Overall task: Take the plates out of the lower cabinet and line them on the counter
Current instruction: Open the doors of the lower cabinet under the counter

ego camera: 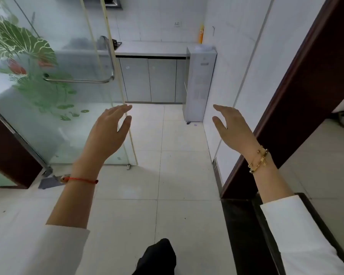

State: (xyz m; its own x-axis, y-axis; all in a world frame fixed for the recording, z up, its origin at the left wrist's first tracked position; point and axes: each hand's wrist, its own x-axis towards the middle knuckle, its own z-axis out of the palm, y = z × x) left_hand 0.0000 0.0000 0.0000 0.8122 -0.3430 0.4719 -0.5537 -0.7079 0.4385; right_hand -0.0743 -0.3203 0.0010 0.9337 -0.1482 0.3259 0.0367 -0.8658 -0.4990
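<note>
the plates themselves are not visible; going by the task they would sit behind the closed pale grey lower cabinet doors [149, 80] at the far end of the room, under the long grey counter [153, 49] that runs left to right across the back wall. both doors look shut and untouched, so no step of the task seems begun. the cabinet lies straight ahead of and well apart from both hands, across an open stretch of white tiled floor [179, 155]. the left hand [107, 132] and the right hand [231, 128] are raised side by side, palms turned inward, fingers loosely spread and slightly curled, holding nothing. neither is clearly nearer the doors; the cabinet sits roughly between them. a frosted glass door with a green leaf print [48, 76] stands on the left, and a tall white appliance [200, 82] stands just beside the cabinet's right end. the next move calls for walking forward first, i judge.
</note>
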